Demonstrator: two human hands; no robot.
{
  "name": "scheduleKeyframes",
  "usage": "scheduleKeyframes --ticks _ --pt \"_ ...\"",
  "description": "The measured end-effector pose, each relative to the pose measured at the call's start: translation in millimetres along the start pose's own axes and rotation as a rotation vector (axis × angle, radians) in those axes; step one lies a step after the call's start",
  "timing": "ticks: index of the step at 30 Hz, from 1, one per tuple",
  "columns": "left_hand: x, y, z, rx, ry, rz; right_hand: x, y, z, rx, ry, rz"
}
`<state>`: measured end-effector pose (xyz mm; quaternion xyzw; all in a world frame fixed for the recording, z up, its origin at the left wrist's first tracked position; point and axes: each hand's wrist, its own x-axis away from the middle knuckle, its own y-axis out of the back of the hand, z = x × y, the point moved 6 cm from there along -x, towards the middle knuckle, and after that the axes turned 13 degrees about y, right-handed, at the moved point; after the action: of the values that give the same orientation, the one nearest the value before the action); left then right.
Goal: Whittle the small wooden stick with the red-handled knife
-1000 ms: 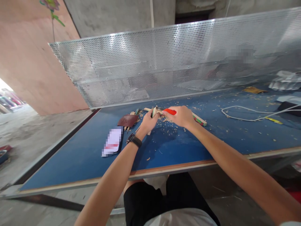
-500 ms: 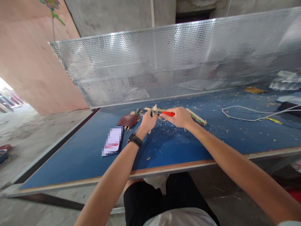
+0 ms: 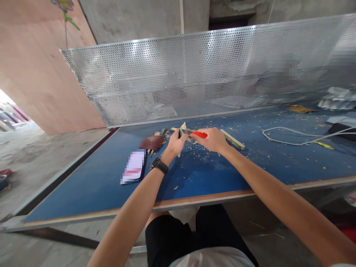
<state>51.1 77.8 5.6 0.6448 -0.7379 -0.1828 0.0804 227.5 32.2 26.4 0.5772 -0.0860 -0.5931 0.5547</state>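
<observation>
My left hand (image 3: 175, 142) is closed around a short piece of wood (image 3: 183, 127), whose pale, carved tip sticks up past the fingers. A utility knife (image 3: 199, 134) with a red handle is gripped in my right hand (image 3: 214, 139). Its blade points left and meets the wood, or lies very close to it, beside my left thumb. Behind my right hand lies a wooden strip (image 3: 233, 139) with green and red painted sides. Wood shavings (image 3: 198, 149) are scattered under and around both hands.
A phone (image 3: 133, 166) lies left of my left wrist, near a brown leather-like piece (image 3: 151, 142) with wood bits around it. A perforated metal panel (image 3: 178, 78) stands along the table's back. To the right are a white cable (image 3: 289, 140) and a yellow item (image 3: 324, 144).
Both hands stay in nearly the same place, with the knife still against or near the wood's tip. The view has shifted very slightly.
</observation>
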Motion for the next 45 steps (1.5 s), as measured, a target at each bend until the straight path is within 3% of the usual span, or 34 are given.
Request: scheduleKeyframes --ticks 11,20,26,35,45 --pt "6 -1.4 -12 -0.013 -0.101 0.035 1 13 3 -0.035 -0.03 -0.01" --pt "7 3.7 -11 -0.069 -0.044 0.003 1 16 10 0.153 0.003 -0.024" --pt "7 -2.6 -9 0.021 -0.014 -0.117 0 19 11 0.187 -0.056 -0.113" --pt "5 2.9 -7 0.086 -0.042 -0.056 1 12 1 -0.043 -0.026 -0.011" --pt "4 -0.6 -9 0.126 -0.098 0.034 0 11 -2 -0.116 0.046 0.035"
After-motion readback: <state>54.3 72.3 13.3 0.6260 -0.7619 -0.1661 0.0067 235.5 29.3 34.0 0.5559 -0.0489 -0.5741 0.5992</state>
